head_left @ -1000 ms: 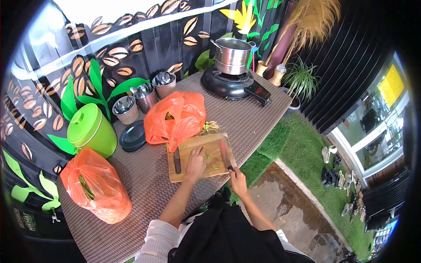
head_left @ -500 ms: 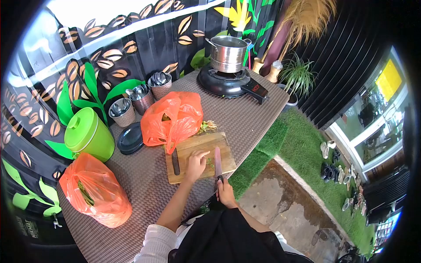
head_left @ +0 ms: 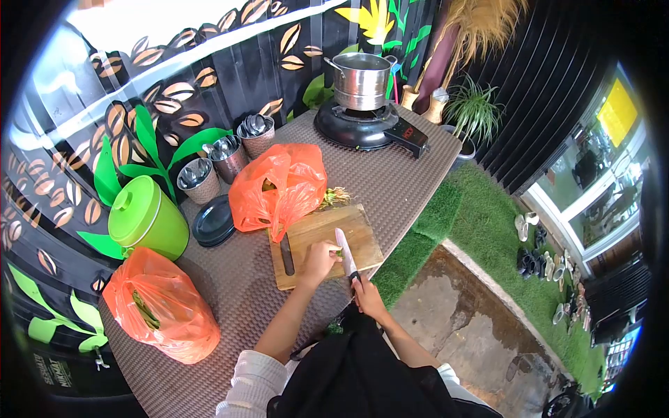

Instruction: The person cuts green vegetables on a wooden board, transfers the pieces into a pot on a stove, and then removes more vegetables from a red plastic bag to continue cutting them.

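Knife [head_left: 345, 254] swung beside curled left hand [head_left: 319, 262], right grip [head_left: 367, 296] closed on its handle

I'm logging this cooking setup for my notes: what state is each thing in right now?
knife: held in right hand, blade over the cutting board.
left hand: curled, resting on the board.
second knife: lying flat on the board, unheld.
green container: lid on.
stove: display lit red.
pot: uncovered, on the stove.
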Tool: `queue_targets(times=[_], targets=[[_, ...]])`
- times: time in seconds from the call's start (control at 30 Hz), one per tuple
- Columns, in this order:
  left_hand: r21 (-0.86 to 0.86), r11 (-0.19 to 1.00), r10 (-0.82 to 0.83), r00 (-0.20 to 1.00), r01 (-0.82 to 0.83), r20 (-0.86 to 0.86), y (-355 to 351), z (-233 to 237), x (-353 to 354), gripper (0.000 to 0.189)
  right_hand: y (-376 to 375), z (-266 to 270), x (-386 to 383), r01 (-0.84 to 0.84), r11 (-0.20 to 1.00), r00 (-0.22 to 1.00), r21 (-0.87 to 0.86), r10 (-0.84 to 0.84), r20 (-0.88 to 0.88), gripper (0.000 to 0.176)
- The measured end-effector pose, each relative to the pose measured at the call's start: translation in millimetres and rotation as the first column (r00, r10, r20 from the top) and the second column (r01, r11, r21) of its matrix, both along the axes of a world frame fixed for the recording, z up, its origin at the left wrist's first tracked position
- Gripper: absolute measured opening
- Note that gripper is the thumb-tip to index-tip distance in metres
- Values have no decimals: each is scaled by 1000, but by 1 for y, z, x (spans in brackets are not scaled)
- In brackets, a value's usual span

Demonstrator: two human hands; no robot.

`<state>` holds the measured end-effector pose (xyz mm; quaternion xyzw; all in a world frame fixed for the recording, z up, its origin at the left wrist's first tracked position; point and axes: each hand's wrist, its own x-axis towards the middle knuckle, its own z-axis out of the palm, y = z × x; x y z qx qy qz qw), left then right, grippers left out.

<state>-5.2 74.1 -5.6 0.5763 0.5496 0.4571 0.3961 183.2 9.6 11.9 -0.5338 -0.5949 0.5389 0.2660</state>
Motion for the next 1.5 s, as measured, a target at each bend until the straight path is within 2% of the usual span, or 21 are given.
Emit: queue_targets(times=[0.03,0.1,0.13,0.17,0.2,0.23,0.33,0.43,0.57,0.67,0.73,0.77,0.87,1.0,1.1,1.17,1.27,1.33,1.37,1.47,1.5], targets=[[0,1000,-3,1000,3,0,0,-2,0,33,1,1,1,-29,999,1000,-30,29,-11,30],[149,987,90,971,-58,-220,1,-4,0,25,6,-2,5,-71,996,996,-55,67,-63,29],[150,987,86,972,-54,-221,0,-5,2,25,8,-5,7,-117,990,987,-77,107,-117,28],[110,989,117,982,-101,-148,-1,-6,4,21,10,-8,9,-113,991,988,-75,104,-118,28],[66,987,152,985,-147,-77,-1,-4,5,18,12,-10,11,-146,982,968,-119,117,-223,27],[68,987,150,986,-145,-78,-1,-2,6,18,13,-13,12,-184,970,937,-159,124,-326,27],[-27,988,153,986,-155,-61,-3,14,9,19,16,-18,16,-210,962,889,-176,113,-443,28],[-87,982,157,983,-165,-92,12,21,10,20,25,-5,21,-227,945,856,-235,78,-512,29],[-59,996,71,997,-68,38,61,33,15,18,57,32,31,-185,963,850,-198,56,-524,30],[-50,999,20,995,-15,94,111,68,24,19,102,62,44,-176,969,851,-173,62,-521,31],[88,996,-17,991,5,132,145,99,32,20,138,93,50,-137,984,875,-112,67,-480,31],[74,997,-6,984,-8,181,165,115,36,19,159,106,53,-136,985,868,-110,65,-492,31],[263,965,-2,999,-11,49,238,155,43,19,226,151,61,-132,989,855,-68,79,-512,31],[377,920,103,994,-106,29,320,239,56,20,325,213,63,-125,990,840,62,139,-525,32],[463,875,52,978,-143,204,404,278,55,21,406,259,63,-129,980,862,148,185,-472,33],[450,871,107,971,-196,215,451,303,50,19,469,277,61,-164,963,868,213,243,-433,33],[383,880,169,940,-279,296,529,298,34,18,550,290,49,-185,939,914,290,273,-300,33],[362,846,407,913,-391,35,559,287,23,18,600,280,39,-200,921,945,335,272,-181,34],[367,844,440,897,-391,-54,569,280,17,18,619,273,37,-200,915,956,350,261,-136,35],[511,756,541,830,-410,-133,579,272,19,21,647,262,35,-219,909,959,355,269,-95,35],[570,740,535,826,-357,-176,594,261,15,31,651,259,36,-230,909,953,348,283,-107,35]])
